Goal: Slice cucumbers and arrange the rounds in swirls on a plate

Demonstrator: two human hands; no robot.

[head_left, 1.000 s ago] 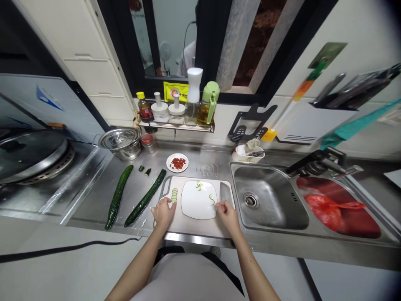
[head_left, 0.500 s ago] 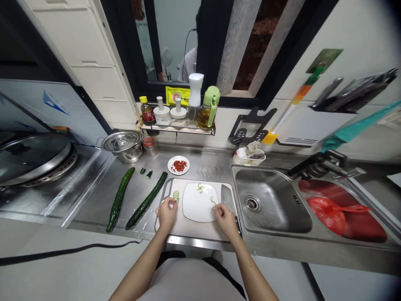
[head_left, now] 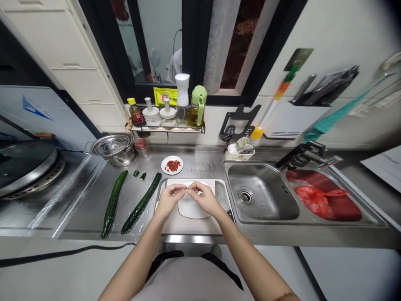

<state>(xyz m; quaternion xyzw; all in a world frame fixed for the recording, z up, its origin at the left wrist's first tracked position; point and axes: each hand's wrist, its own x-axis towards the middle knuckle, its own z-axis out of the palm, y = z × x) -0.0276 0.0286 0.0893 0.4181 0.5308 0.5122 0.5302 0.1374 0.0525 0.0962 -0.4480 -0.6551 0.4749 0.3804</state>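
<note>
Both my hands meet over the white square plate (head_left: 191, 209) that lies on the white cutting board (head_left: 188, 223). My left hand (head_left: 169, 200) and my right hand (head_left: 205, 198) pinch one small pale green cucumber slice (head_left: 187, 192) between their fingertips, above the plate's far half. Two whole cucumbers lie to the left on the steel counter: one cucumber (head_left: 140, 202) close to the board, the other cucumber (head_left: 112, 203) further left. A knife blade (head_left: 221, 192) rests on the board's right side, partly hidden by my right wrist.
A small dish of chopped red chili (head_left: 172, 164) sits behind the board, with two cucumber ends (head_left: 139, 174) beside it. A lidded steel pot (head_left: 114, 147) and a condiment shelf (head_left: 166, 125) stand at the back. The sink (head_left: 260, 196) is right; a red bag (head_left: 316, 200) fills the second basin.
Both hands left the plate's sides and came together above its far half, now pinching one cucumber slice. The camera view shifted a little to the right.
</note>
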